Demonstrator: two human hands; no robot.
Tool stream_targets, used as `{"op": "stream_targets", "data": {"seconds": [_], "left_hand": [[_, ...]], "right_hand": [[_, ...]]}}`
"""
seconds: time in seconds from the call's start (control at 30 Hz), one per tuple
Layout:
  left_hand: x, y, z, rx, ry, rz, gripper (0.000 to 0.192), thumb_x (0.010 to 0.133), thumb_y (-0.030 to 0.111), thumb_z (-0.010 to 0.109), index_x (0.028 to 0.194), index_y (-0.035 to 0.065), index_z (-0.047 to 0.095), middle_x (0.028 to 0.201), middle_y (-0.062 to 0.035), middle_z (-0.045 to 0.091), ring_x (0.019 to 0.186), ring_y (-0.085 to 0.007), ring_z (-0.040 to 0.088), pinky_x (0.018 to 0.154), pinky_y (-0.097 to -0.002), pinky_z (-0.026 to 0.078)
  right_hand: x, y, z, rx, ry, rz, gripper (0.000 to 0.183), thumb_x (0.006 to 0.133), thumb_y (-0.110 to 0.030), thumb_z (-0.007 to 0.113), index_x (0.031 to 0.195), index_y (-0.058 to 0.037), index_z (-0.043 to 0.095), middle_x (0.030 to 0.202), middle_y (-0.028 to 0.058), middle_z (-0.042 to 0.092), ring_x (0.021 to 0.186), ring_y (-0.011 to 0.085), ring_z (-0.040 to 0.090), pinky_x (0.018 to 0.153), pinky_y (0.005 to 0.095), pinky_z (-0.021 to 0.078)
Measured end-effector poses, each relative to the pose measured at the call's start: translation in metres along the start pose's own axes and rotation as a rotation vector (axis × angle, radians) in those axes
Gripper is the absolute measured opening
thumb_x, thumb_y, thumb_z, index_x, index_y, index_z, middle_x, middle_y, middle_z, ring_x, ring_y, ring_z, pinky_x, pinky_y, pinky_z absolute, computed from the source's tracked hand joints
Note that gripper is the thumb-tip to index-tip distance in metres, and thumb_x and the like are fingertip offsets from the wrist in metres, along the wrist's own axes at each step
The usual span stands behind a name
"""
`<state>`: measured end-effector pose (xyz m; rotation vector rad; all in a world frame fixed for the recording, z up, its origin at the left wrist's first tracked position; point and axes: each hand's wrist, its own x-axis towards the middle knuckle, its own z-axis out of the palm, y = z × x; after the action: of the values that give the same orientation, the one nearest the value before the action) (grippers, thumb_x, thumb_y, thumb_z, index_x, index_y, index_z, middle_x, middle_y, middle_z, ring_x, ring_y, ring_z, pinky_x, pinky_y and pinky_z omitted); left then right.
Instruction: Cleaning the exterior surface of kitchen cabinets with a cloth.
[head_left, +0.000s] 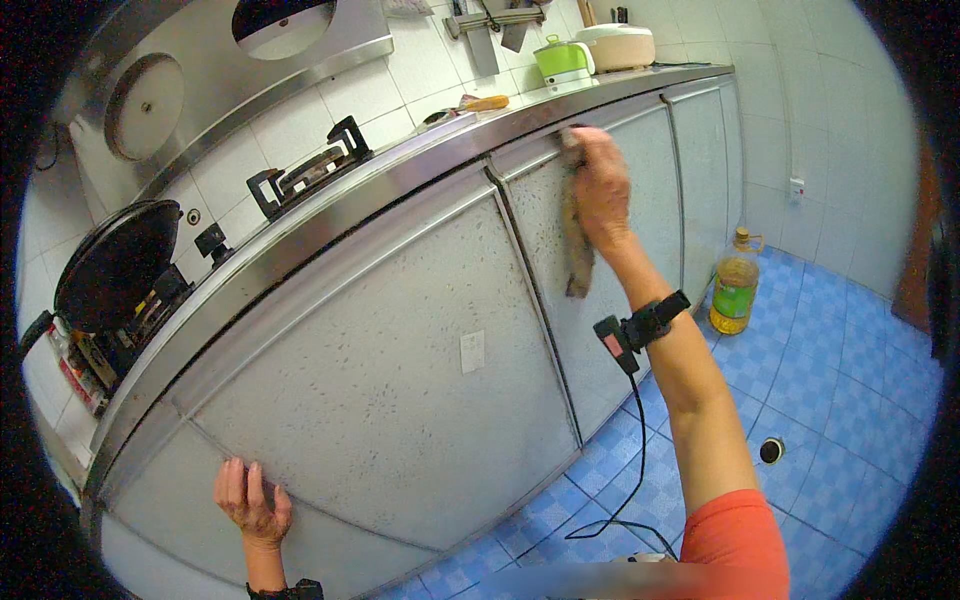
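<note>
My right hand (602, 184) is shut on a stained, damp-looking cloth (579, 251). It presses the cloth to the top part of a grey cabinet door (637, 195), just under the steel countertop edge (517, 131). The cloth's lower end hangs down along the door, and the hand is slightly blurred. At lower left, my left hand (251, 501) rests with bent fingers on the cabinet front, at the seam beside a wide door panel (352, 375). It holds nothing that I can see. Small marks speckle the wide panel, and a small white label (472, 352) sticks to it.
An oil bottle (735, 292) stands on the blue tiled floor (817, 375) near the cabinet's far end. Above are a black wok (112, 270), a gas burner stand (311, 169), a green pot (562, 60) and a cream cooker (615, 46). A cable (637, 465) hangs from my right wrist strap.
</note>
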<state>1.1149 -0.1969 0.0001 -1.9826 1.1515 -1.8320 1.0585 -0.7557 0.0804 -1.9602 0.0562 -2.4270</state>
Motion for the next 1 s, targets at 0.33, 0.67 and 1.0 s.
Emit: {"op": "stream_targets", "data": {"seconds": [0.33, 0.67, 1.0], "left_hand": [[-0.002, -0.001, 0.001, 0.045, 0.019, -0.006, 0.038, 0.082, 0.026, 0.048, 0.117, 0.008, 0.048, 0.125, -0.0156, 0.043, 0.109, -0.0355, 0.043, 0.089, -0.0448, 0.036], [-0.006, -0.003, 0.002, 0.038, 0.024, 0.043, 0.037, 0.083, 0.024, 0.048, 0.115, 0.0073, 0.048, 0.123, -0.0167, 0.043, 0.108, -0.0364, 0.043, 0.089, -0.0479, 0.036], [-0.009, -0.006, 0.004, 0.024, -0.007, 0.041, 0.038, 0.082, 0.023, 0.049, 0.116, 0.0073, 0.047, 0.123, -0.0184, 0.042, 0.108, -0.0374, 0.043, 0.088, -0.0482, 0.035]], "right_hand": [[-0.01, -0.159, 0.005, 0.539, -0.069, -0.317, 0.023, 0.077, -0.006, 0.051, 0.099, -0.0058, 0.054, 0.106, 0.013, 0.054, 0.103, 0.0284, 0.052, 0.086, 0.0419, 0.0428], [0.051, 0.0, 0.006, 0.056, 0.225, -0.031, 0.022, 0.076, -0.001, 0.049, 0.094, -0.0088, 0.058, 0.091, 0.0131, 0.056, 0.09, 0.0284, 0.052, 0.079, 0.0382, 0.0417], [0.046, -0.094, 0.022, 0.281, 0.131, -0.334, 0.02, 0.075, -0.007, 0.052, 0.095, -0.0035, 0.054, 0.091, 0.0127, 0.054, 0.087, 0.0276, 0.052, 0.08, 0.0396, 0.0415]]}}
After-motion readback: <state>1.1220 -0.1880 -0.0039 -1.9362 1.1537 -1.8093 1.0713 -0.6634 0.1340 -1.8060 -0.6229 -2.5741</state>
